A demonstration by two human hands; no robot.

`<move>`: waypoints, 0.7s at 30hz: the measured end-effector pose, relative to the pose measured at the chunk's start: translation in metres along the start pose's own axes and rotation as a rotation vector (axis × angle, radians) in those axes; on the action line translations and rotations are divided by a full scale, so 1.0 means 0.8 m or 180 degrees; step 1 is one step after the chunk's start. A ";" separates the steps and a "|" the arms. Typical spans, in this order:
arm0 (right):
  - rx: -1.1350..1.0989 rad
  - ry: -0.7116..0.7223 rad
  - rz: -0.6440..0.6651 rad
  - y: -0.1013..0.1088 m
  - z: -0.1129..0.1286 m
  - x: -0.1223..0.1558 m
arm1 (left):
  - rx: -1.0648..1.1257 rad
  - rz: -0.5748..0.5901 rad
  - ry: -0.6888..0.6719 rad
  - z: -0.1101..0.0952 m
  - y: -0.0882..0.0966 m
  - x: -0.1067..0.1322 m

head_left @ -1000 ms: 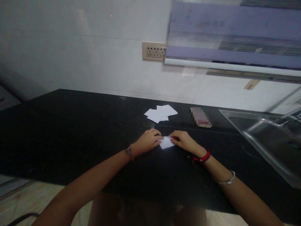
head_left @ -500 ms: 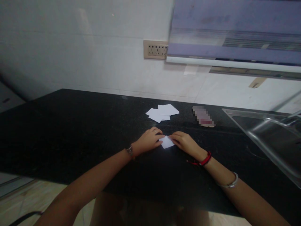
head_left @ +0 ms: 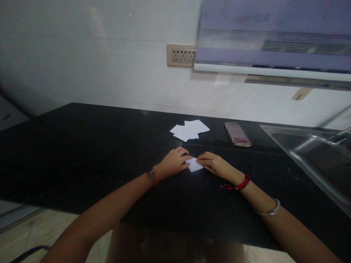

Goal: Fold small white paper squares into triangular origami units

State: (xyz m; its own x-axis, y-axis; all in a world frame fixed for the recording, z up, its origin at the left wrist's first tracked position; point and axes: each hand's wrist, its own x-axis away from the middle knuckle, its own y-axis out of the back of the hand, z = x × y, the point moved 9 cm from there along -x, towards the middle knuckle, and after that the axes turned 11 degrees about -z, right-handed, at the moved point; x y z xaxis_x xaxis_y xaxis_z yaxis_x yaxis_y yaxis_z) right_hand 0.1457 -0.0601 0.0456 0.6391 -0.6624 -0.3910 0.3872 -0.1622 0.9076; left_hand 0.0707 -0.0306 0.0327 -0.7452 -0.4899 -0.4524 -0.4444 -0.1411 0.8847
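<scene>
A small white piece of paper [head_left: 195,166] lies on the black countertop between my two hands. My left hand [head_left: 175,160] is at its left side, thumb and forefinger pinching that edge and the other fingers curled on the counter. From the right, my right hand [head_left: 215,163] has its fingers drawn together on the paper's upper right part. The fingertips hide parts of the paper's edges, and I cannot tell whether it is folded. Just beyond my hands lies a loose pile of white paper sheets [head_left: 189,130], overlapping at different angles.
A phone-like flat object [head_left: 237,134], blurred out, lies right of the pile. Farther right is a steel sink [head_left: 315,157] set into the counter [head_left: 82,153]. The tiled wall behind carries a socket strip [head_left: 181,56] and a hanging purple sheet [head_left: 274,33].
My right hand has shifted slightly, its wrist a little to the right, with the fingertips still on the paper. My left hand and the pile have stayed put.
</scene>
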 end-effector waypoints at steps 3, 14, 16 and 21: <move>0.0021 0.0033 0.0022 0.000 0.003 -0.001 | 0.0004 -0.0027 0.0012 0.001 0.000 0.000; 0.0064 0.0052 0.0016 0.004 0.007 -0.003 | -0.0079 -0.0004 0.0012 0.000 -0.001 0.001; 0.0056 0.0056 0.0034 0.005 0.009 -0.004 | -0.0078 0.0027 0.0029 0.001 -0.002 0.000; 0.0102 0.0087 0.0046 0.005 0.013 -0.005 | -0.0052 0.0104 0.0068 0.003 -0.005 0.000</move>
State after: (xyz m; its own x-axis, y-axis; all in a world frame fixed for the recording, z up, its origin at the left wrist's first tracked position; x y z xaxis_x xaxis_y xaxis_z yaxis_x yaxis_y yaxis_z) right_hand 0.1379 -0.0655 0.0522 0.6625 -0.6446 -0.3815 0.3566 -0.1765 0.9175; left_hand 0.0709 -0.0278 0.0291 -0.7483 -0.5128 -0.4208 -0.4116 -0.1385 0.9008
